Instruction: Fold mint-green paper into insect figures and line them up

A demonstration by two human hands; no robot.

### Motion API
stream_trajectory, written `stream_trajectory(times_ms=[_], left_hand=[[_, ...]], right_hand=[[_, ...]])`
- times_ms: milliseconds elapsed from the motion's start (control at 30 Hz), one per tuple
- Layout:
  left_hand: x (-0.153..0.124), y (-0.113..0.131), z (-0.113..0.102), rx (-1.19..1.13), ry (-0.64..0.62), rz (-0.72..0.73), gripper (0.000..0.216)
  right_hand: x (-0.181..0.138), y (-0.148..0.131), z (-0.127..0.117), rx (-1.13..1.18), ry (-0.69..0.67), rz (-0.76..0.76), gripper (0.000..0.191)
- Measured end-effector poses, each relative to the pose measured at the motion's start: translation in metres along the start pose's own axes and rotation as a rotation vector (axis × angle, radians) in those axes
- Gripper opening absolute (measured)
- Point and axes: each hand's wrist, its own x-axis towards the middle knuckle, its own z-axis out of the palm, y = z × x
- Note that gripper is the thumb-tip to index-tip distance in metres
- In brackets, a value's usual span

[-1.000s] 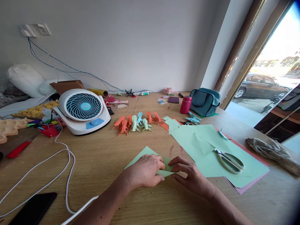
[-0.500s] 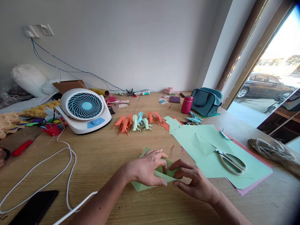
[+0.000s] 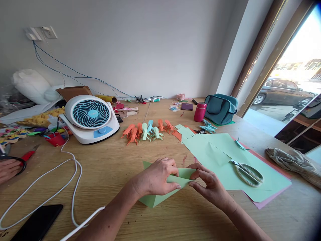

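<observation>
A partly folded sheet of light green paper (image 3: 160, 198) is between my hands, just above or on the tabletop. My left hand (image 3: 159, 177) grips its near layer, thumb outside and fingers inside the fold. At the right end of the paper, my right hand (image 3: 208, 180) pinches the edge between thumb and fingers. The raised flap stands apart from the back layer, leaving a gap between them. Part of the paper is hidden behind my left hand.
Folded paper figures (image 3: 144, 131) in orange, green and blue stand ahead. Scissors (image 3: 248, 174) lie on green sheets (image 3: 220, 180) to the right. A fan (image 3: 91, 117), white cable (image 3: 75, 160) and phone (image 3: 37, 222) are left. Another person's hand (image 3: 10, 170) holds black-handled scissors at the far left.
My hands have shifted slightly, and the green paper has turned a little, its flap now more upright. The other person's hand with scissors has come further into view at left.
</observation>
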Motion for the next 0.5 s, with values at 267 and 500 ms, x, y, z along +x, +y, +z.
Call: stream_trajectory(times_ms=[267, 500], left_hand=[[0.0011, 0.0014, 0.0018, -0.028, 0.029, 0.044, 0.013], [0.0030, 0.0028, 0.0056, -0.054, 0.053, -0.003, 0.015]], right_hand=[[-0.0020, 0.0054, -0.0004, 0.059, 0.020, 0.111, 0.025], [-0.0016, 0.0085, -0.0012, 0.111, 0.056, 0.140, 0.024]])
